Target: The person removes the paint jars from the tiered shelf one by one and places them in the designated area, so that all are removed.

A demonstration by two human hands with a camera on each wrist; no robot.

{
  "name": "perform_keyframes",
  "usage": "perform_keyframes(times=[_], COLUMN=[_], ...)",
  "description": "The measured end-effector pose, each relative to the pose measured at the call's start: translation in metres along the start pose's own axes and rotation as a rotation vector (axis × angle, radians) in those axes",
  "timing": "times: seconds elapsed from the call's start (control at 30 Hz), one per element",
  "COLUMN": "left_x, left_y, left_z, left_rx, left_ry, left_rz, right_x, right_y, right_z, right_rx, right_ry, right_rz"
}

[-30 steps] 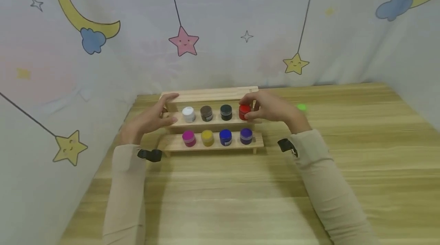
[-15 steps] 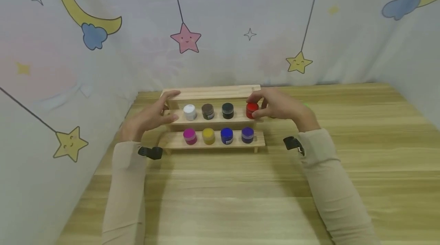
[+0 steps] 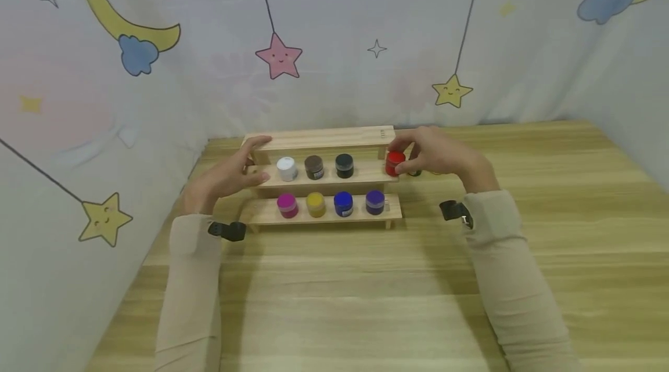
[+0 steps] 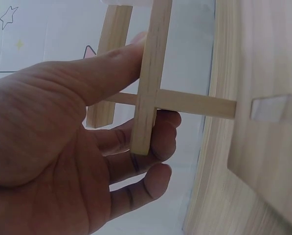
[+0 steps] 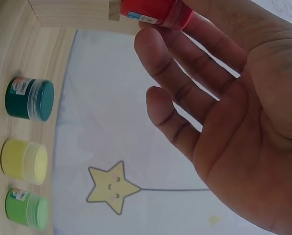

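My right hand [image 3: 439, 150] pinches a red paint jar [image 3: 395, 163] at the right end of the middle shelf of a wooden tiered rack [image 3: 319, 139]. In the right wrist view the red jar [image 5: 153, 11] sits between thumb and fingers at the top edge. At the rack's left end, my left hand [image 3: 230, 170] grips the wood, thumb and fingers around a narrow bar [image 4: 153, 83] in the left wrist view. A white jar [image 3: 286, 168], a brown jar [image 3: 314, 167] and a blackish jar [image 3: 344, 166] share the middle shelf with the red one.
Magenta [image 3: 287, 205], yellow [image 3: 316, 203], blue [image 3: 343, 203] and purple jars [image 3: 374, 202] line the lower shelf. On the table right of the rack stand a teal jar [image 5: 30, 99], a pale yellow jar [image 5: 24, 161] and a light green jar [image 5: 27, 209]. A patterned curtain [image 3: 334, 87] hangs behind.
My right hand has moved right along the middle shelf with the red jar, widening the gap to the blackish jar. My left hand keeps its place at the rack's left end.
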State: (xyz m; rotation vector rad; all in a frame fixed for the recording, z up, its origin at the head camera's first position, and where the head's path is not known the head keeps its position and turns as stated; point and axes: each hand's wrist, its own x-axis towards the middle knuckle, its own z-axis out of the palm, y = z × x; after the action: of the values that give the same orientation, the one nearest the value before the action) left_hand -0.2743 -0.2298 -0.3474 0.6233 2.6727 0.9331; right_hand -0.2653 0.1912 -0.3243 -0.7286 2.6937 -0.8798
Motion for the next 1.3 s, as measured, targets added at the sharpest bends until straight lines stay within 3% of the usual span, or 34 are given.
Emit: perform_keyframes(times=[0.47, 0.8, 1.3], left_x=[0.000, 0.000, -0.001], left_y=[0.001, 0.002, 0.001], left_z=[-0.002, 0.000, 0.000], left_rx=[-0.007, 0.000, -0.003], left_ry=[-0.006, -0.004, 0.001], left_rz=[-0.044, -0.007, -0.019], right_x=[-0.009, -0.007, -0.008], right_y=[0.017, 0.028, 0.044], right_z=[-0.011, -0.007, -0.003], right_rx=[0.073, 0.059, 0.102], right_ry=[-0.022, -0.053, -0.146], right_rz=[0.045, 0.060, 0.052])
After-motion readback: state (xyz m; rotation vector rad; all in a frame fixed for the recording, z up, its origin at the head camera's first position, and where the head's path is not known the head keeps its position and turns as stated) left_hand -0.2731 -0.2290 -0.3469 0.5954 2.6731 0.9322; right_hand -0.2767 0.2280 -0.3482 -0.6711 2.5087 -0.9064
